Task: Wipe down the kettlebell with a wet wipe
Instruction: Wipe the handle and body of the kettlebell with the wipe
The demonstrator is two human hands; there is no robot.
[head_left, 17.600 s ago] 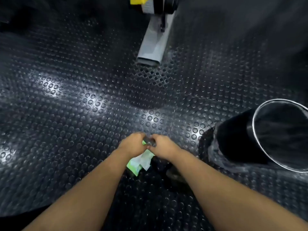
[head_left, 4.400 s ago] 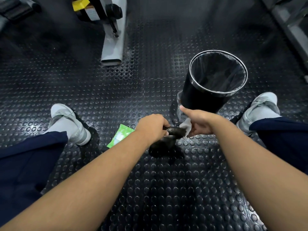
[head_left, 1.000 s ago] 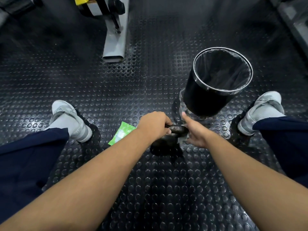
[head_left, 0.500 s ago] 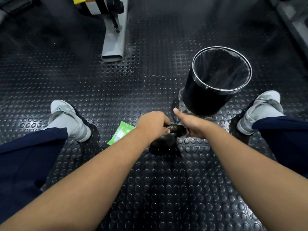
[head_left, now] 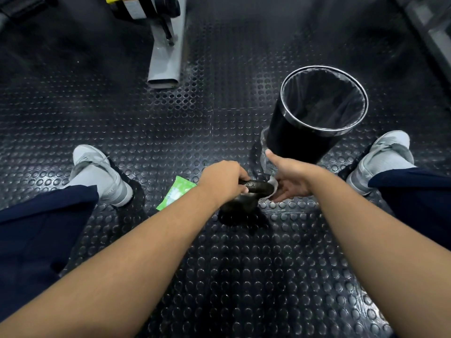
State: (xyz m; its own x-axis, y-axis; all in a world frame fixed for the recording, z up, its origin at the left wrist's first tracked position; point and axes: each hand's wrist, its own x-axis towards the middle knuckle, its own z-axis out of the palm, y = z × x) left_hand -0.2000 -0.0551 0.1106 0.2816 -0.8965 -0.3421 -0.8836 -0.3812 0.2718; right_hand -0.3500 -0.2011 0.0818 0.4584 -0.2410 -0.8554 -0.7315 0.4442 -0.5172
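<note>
I am wiping the kettlebell's handle, near the foot of the bin.

My left hand [head_left: 223,180] is gripping the kettlebell [head_left: 244,203] by its handle, fingers curled right round the bar. My right hand [head_left: 290,184] is cupping the wet wipe [head_left: 271,187] against the handle's end nearer the bin [head_left: 292,137], thumb sticking up. The kettlebell is sitting on the studded floor [head_left: 219,276] just short of the bin's base, and the green wipe packet [head_left: 177,193] is lying beyond it, farther from the bin. I am judging the iron heavy, stiff and rough, so 1 hand on the handle is steadying enough. The wipe is limp and damp, so I am bunching it.
</note>
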